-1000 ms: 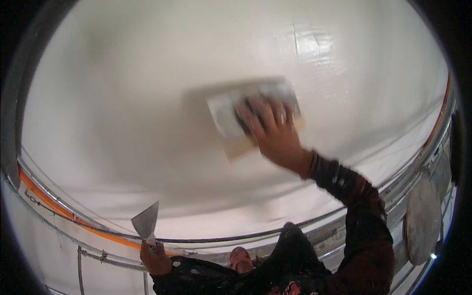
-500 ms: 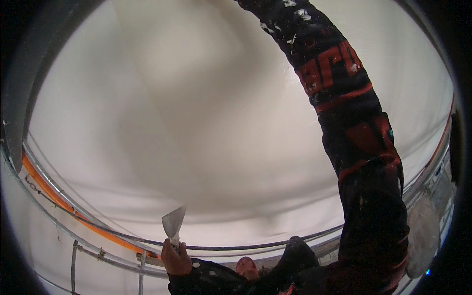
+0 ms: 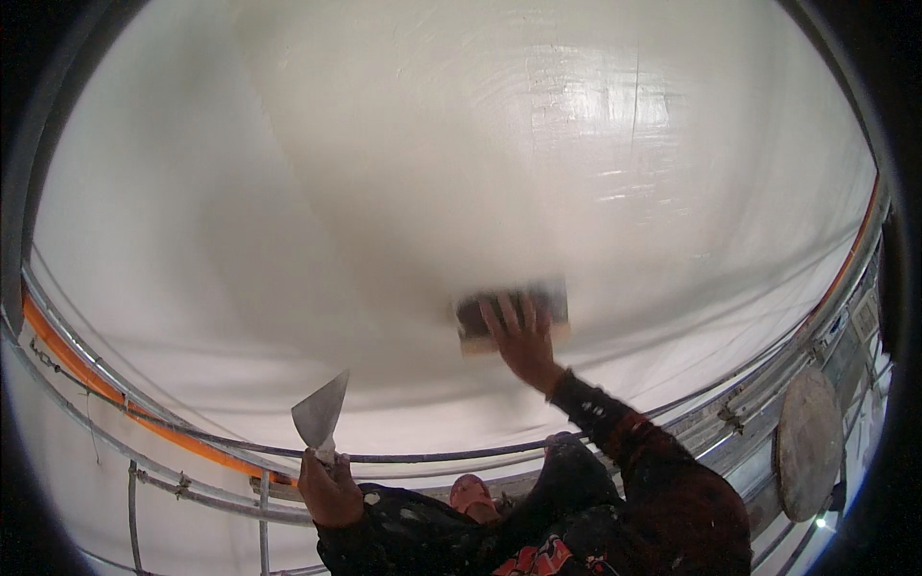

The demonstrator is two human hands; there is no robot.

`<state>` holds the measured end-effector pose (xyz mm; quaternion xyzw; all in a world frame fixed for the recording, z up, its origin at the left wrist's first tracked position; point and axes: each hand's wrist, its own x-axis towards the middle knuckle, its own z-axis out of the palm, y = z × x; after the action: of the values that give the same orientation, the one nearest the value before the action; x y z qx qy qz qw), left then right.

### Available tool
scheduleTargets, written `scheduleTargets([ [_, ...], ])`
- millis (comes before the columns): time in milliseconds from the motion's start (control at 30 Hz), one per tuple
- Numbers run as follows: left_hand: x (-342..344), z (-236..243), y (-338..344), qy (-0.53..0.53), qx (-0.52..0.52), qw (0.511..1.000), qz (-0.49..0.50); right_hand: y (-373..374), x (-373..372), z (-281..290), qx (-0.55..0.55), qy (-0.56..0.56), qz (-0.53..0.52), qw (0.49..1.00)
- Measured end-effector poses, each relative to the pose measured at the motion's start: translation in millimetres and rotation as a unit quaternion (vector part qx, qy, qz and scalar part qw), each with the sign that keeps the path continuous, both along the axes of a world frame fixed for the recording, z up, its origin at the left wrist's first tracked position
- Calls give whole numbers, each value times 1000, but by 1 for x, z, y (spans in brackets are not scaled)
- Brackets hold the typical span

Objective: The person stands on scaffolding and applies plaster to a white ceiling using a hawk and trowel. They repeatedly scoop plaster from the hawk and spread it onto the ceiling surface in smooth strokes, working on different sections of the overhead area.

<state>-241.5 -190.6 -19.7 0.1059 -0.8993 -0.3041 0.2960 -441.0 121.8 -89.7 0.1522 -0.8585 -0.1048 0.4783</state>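
My right hand (image 3: 519, 341) is closed on a wide, blurred spreading tool (image 3: 475, 322) with a dark middle and pale lower edge, lying against the large off-white surface (image 3: 317, 202). Glossy streaks show on that surface above the tool. Down at the lower left, my left hand (image 3: 328, 490) grips a scraper (image 3: 319, 411), its flared metal blade pointing up. Both sleeves are dark and paint-spotted.
Metal scaffold rails (image 3: 192, 485) curve along the lower and side edges, with an orange strip (image 3: 134, 411) behind them. A stained oval board (image 3: 807, 442) stands at the right. A pink rounded shape (image 3: 471, 492) and dark clothing show at bottom centre.
My right arm was stretched past the top edge half a second ago; it has come down, the tool now lower than a second ago. My left hand and scraper have shifted slightly.
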Motion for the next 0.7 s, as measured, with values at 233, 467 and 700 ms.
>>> scheduleTargets([
  [233, 1, 1, -7, -13, 6, 999, 30, 0, 36, -46, 7, -105, 37, 994],
  [467, -12, 3, -5, -21, 14, 1000, 3, -62, -7, 321, 55, 198, 127, 970],
  [700, -8, -2, 0, 51, -28, 998, -15, -127, -23, 562, 28, 246, 177, 953],
])
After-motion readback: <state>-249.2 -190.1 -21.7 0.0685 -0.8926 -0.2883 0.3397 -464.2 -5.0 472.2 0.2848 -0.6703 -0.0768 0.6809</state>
